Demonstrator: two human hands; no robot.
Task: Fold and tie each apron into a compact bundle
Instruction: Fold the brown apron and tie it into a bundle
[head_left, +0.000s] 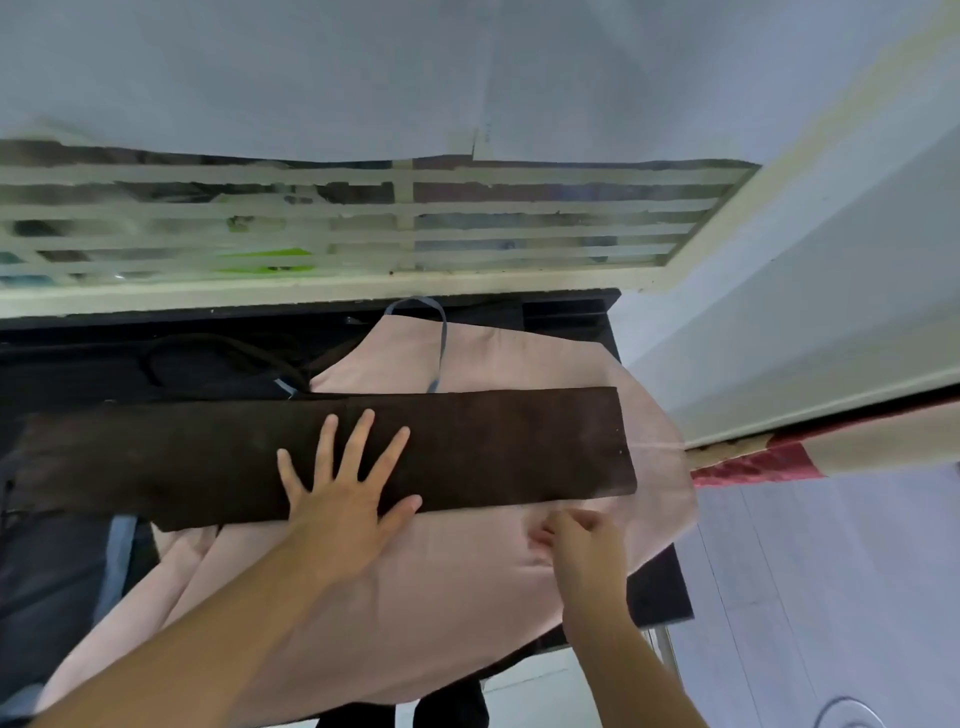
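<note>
A dark brown apron (493, 447), folded into a long narrow strip, lies across a pale pink apron (457, 582) spread over the black table (660, 592). My left hand (343, 493) rests flat on the brown strip near its middle, fingers spread. My right hand (576, 540) is just below the strip's right part, its fingers pinched together on the pink cloth. The pink apron's grey neck strap (441, 332) loops at the far side. A black apron with cords (208, 364) lies at the back left.
A barred window (363, 228) with a cream frame runs behind the table. The pink cloth hangs over the table's right and near edges. Dark and grey fabric (62, 582) lies at the left. A tiled floor (805, 597) and a red patterned cloth (753, 462) are to the right.
</note>
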